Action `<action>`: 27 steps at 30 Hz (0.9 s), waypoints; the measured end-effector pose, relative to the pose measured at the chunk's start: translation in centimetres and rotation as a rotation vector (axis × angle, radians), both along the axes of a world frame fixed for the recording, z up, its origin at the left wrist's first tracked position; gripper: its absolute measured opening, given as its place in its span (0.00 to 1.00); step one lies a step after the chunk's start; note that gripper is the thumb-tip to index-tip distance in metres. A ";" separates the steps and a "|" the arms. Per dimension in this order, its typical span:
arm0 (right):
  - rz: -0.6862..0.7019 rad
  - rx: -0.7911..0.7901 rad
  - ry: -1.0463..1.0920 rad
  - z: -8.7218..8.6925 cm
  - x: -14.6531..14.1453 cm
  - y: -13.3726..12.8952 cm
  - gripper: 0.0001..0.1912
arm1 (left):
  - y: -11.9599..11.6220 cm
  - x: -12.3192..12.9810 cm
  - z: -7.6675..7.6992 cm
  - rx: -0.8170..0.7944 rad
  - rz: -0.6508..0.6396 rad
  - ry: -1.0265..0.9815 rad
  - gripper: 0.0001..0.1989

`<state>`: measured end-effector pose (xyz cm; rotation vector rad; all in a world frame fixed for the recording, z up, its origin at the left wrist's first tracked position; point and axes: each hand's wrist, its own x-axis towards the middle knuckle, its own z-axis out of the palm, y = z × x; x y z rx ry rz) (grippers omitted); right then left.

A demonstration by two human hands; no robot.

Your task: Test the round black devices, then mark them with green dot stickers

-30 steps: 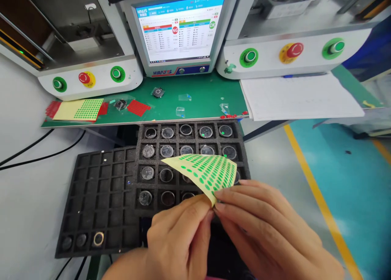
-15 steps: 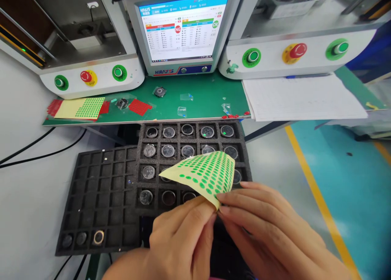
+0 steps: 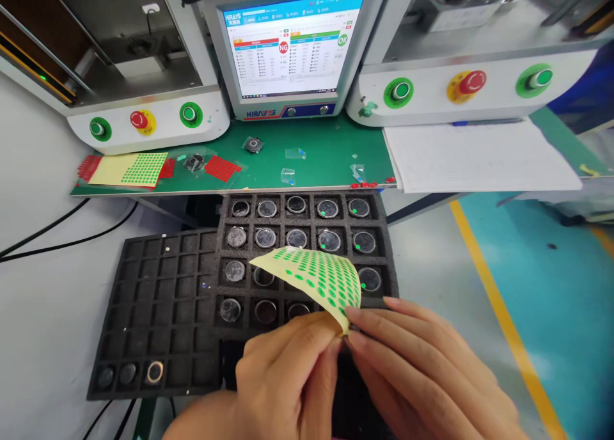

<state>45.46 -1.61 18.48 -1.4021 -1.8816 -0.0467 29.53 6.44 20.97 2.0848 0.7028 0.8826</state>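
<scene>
A pale yellow sheet with rows of green dot stickers [image 3: 326, 277] curves upward over the foam tray. My left hand [image 3: 288, 369] pinches its lower edge. The fingertips of my right hand [image 3: 412, 357] press at the sheet's lower right corner, close to my left fingertips; whether a sticker is between them is hidden. Beneath and behind the sheet, a black foam tray [image 3: 307, 222] holds round watch-like discs in its compartments. Green dots show on several discs toward the right, such as the disc at the back right [image 3: 359, 208].
A second foam tray [image 3: 158, 286] at the left holds three discs at its front. The green bench [image 3: 330, 146] bears another sticker sheet [image 3: 144, 168], red stickers [image 3: 222, 169] and papers [image 3: 480, 158]. Behind stand a monitor [image 3: 292, 50] and machines with buttons.
The sheet has tipped lower and slightly left, showing more discs with green dots at the right. Both hands stay at its lower edge. The view has shifted slightly.
</scene>
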 end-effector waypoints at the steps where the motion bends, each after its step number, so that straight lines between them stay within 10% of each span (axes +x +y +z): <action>1: -0.004 0.005 0.005 0.0 0.0 0.0 0.08 | -0.1 0.1 -0.1 -0.012 0.006 -0.001 0.16; 22: -0.069 0.098 0.140 -1.9 -1.5 1.2 0.07 | -0.5 -0.1 -2.0 -0.101 0.091 -0.012 0.14; 27: -0.382 -0.048 0.346 -5.7 1.4 2.2 0.06 | 1.3 -2.8 -3.7 -0.284 0.558 -0.070 0.05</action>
